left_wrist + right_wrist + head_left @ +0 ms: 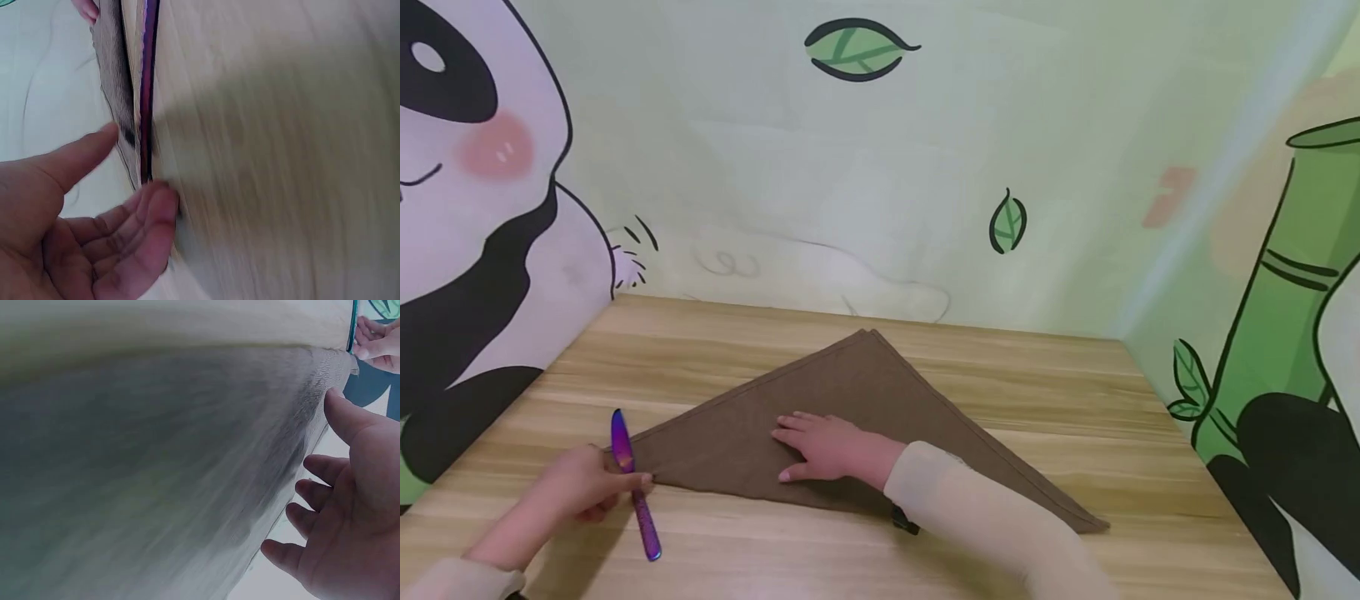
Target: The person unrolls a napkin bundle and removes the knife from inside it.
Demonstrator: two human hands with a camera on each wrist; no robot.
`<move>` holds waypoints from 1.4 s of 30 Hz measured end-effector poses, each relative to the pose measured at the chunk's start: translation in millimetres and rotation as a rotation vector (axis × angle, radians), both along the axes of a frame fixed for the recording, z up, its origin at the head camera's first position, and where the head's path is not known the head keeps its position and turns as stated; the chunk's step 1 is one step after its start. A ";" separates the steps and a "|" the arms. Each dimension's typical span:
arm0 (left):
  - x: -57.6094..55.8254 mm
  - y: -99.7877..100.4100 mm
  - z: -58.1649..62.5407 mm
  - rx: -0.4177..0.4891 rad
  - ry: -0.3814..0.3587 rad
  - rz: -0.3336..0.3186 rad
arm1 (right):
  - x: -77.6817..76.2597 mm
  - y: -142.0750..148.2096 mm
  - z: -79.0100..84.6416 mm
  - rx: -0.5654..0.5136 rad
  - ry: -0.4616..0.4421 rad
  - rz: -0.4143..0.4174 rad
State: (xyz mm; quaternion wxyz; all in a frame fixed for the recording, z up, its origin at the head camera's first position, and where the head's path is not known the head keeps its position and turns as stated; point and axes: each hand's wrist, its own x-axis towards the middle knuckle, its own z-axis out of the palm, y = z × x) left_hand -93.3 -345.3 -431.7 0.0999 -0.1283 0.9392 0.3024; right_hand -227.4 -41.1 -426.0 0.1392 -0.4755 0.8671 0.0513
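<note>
A brown cloth, folded into a triangle, lies on the table with its peak toward the wall. Across its left corner lies a table knife with an iridescent purple-blue finish, blade pointing away. My left hand is at that corner, its thumb crossing the knife's middle in the head view. The left wrist view shows a gap between the thumb and the loosely bent fingers, which are beside the knife. My right hand is over the middle of the cloth with fingers spread; whether it touches is unclear.
The wood-grain table runs back to a pale green wall painted with leaves. Painted side panels stand left and right, with a panda and bamboo. A small black object shows under the right sleeve.
</note>
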 end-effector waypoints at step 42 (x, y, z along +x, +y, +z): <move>-5.8 -20.4 4.3 0.333 -0.134 0.050 | -24.0 125.8 -5.2 -0.172 -0.143 -0.176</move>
